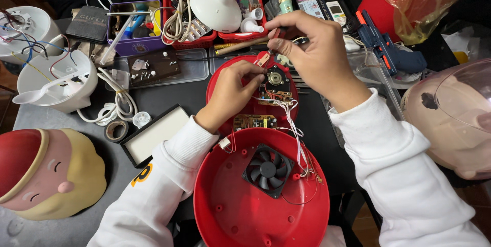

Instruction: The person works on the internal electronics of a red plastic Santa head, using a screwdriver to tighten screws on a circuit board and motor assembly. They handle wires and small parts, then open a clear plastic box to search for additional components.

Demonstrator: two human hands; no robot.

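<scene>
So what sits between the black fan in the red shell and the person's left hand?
In the head view, a small green circuit board lies between the fan and the left hand.

dark table (169,96) — red shell (240,211) | tape roll (116,130) | clear tray (189,70) | face-shaped cover (48,175)

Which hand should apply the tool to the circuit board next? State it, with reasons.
Right, probably. The right hand holds the tool, its tip just above the circuit board. The left hand is busy pinching small wires at the board's edge.
</scene>
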